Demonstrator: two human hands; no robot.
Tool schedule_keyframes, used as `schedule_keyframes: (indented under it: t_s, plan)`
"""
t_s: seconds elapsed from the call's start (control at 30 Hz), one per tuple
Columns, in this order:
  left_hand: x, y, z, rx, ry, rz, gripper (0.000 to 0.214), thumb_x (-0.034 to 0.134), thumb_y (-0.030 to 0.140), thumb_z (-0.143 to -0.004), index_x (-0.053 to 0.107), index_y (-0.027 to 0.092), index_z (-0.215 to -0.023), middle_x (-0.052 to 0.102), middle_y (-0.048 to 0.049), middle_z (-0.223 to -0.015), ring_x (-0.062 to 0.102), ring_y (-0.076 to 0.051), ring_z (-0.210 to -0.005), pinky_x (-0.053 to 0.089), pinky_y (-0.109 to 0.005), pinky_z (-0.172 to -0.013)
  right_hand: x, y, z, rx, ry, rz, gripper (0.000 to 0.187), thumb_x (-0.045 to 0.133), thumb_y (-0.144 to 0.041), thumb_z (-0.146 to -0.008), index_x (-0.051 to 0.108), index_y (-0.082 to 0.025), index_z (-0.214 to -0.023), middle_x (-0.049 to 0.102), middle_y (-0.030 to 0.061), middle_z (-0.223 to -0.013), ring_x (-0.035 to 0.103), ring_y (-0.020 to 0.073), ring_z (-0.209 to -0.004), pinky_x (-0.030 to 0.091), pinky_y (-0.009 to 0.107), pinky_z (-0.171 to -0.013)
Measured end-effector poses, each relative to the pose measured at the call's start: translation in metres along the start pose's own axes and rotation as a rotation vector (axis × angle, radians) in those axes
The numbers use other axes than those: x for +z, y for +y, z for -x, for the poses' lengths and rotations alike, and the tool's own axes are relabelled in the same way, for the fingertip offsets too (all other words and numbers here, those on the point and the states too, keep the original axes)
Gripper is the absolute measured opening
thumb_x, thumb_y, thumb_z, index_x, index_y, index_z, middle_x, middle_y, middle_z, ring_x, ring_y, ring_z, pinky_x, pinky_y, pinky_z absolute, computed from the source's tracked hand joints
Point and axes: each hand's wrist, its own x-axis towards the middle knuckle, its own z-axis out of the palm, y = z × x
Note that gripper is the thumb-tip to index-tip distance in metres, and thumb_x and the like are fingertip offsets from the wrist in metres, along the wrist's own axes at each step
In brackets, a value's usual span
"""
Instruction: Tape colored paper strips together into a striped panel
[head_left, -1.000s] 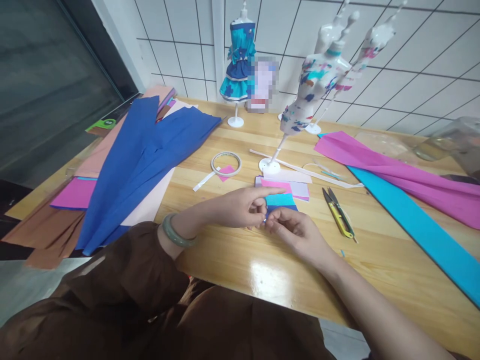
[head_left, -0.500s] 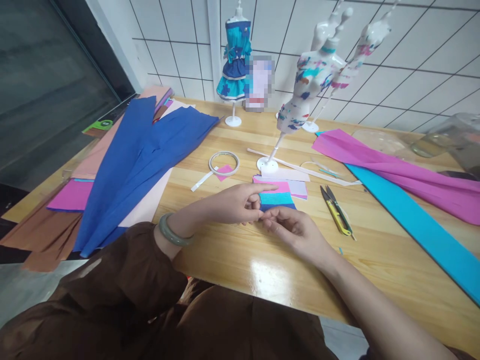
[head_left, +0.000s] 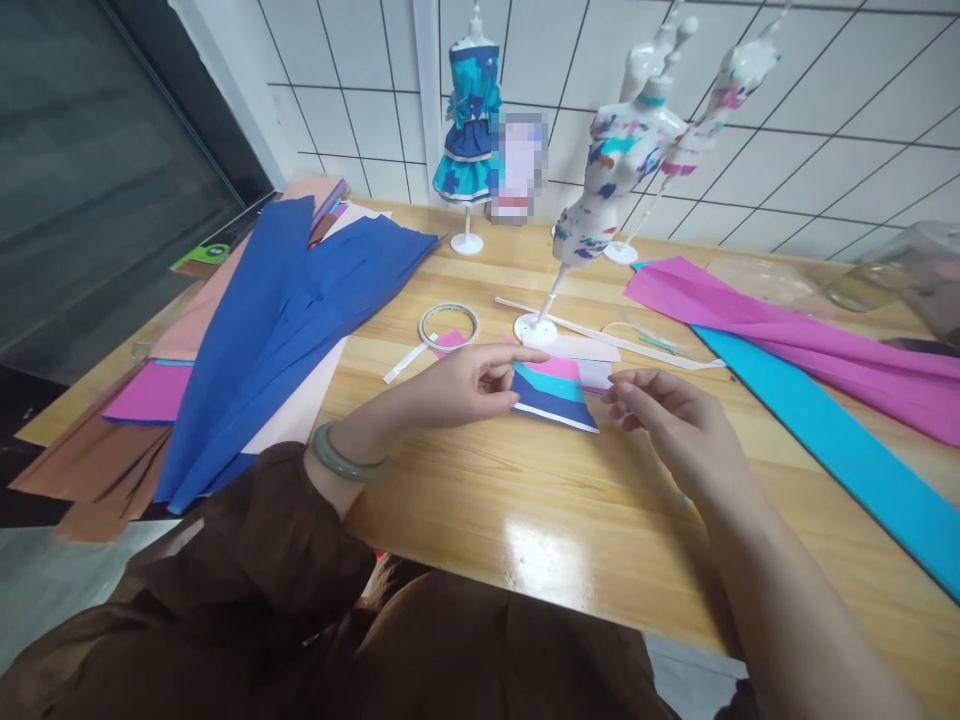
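My left hand (head_left: 469, 385), a green bangle on its wrist, pinches the left edge of a small striped crepe paper piece (head_left: 551, 398) over the table. Dark blue, teal and pink bands show on it, and a thin white strip runs along its near edge. Its index finger reaches across the top. To the right of that piece, my right hand (head_left: 675, 415) is closed in a pinch; whatever is between the fingertips is too small to name. Pale and pink paper pieces (head_left: 596, 374) lie just behind. A tape roll (head_left: 448, 327) rests beyond my left hand.
Dress forms stand at the back, one in a blue dress (head_left: 471, 125), another bare and paint-smeared (head_left: 592, 190) close behind the work. Blue crepe paper (head_left: 300, 300) covers the left side; pink (head_left: 787, 330) and turquoise sheets (head_left: 817, 450) lie right.
My right hand has moved right, away from my left hand, and now covers the yellow thread snips. More of the striped paper and its white edge shows.
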Motion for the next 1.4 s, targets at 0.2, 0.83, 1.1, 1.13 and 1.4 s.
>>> schedule_keyframes:
  t_s: [0.2, 0.83, 1.1, 1.13, 1.4]
  plan:
    - [-0.008, 0.005, 0.002, 0.030, 0.080, 0.144, 0.048, 0.057, 0.018, -0.075, 0.054, 0.017, -0.123, 0.046, 0.0037, -0.064, 0.045, -0.007, -0.060, 0.037, -0.019, -0.055, 0.001, 0.005, -0.004, 0.141, -0.080, -0.034, 0.035, 0.061, -0.045, -0.079, 0.063, -0.017, -0.100, 0.065, 0.0041, -0.078, 0.058, 0.0121, -0.063, 0.044, 0.021, -0.049]
    - [-0.021, 0.001, 0.001, 0.002, 0.178, 0.110, 0.043, 0.056, 0.022, -0.077, 0.057, 0.015, -0.119, 0.040, 0.0050, -0.058, 0.037, -0.006, -0.053, 0.030, -0.019, -0.048, 0.002, -0.007, 0.000, 0.321, -0.238, -0.684, 0.050, 0.077, -0.024, -0.066, 0.058, -0.027, -0.112, 0.061, -0.0066, -0.071, 0.059, 0.0059, -0.055, 0.052, 0.016, -0.054]
    - [-0.023, -0.003, -0.005, -0.069, 0.227, 0.087, 0.048, 0.057, 0.022, -0.076, 0.051, 0.012, -0.123, 0.053, 0.0035, -0.061, 0.053, -0.009, -0.061, 0.043, -0.022, -0.062, -0.001, -0.007, 0.001, 0.199, -0.152, -0.543, 0.079, 0.078, -0.028, -0.065, 0.042, -0.021, -0.134, 0.062, -0.0066, -0.060, 0.059, 0.0089, -0.054, 0.051, 0.018, -0.054]
    - [-0.023, -0.005, -0.006, -0.080, 0.249, 0.071, 0.047, 0.055, 0.022, -0.078, 0.050, 0.011, -0.123, 0.055, 0.0030, -0.062, 0.055, -0.010, -0.064, 0.045, -0.024, -0.066, -0.001, -0.007, 0.001, 0.193, -0.143, -0.553, 0.077, 0.078, -0.027, -0.065, 0.042, -0.021, -0.134, 0.063, -0.0062, -0.060, 0.060, 0.0088, -0.054, 0.051, 0.018, -0.055]
    - [0.004, -0.013, -0.009, 0.292, 0.560, -0.571, 0.042, 0.063, 0.036, -0.077, 0.056, 0.016, -0.115, 0.063, -0.0064, -0.092, 0.056, -0.018, -0.089, 0.045, -0.034, -0.083, 0.012, -0.008, 0.003, 0.228, -0.049, -0.620, 0.060, 0.077, -0.024, -0.065, 0.055, -0.022, -0.121, 0.069, -0.0028, -0.070, 0.069, 0.0149, -0.064, 0.057, 0.024, -0.057]
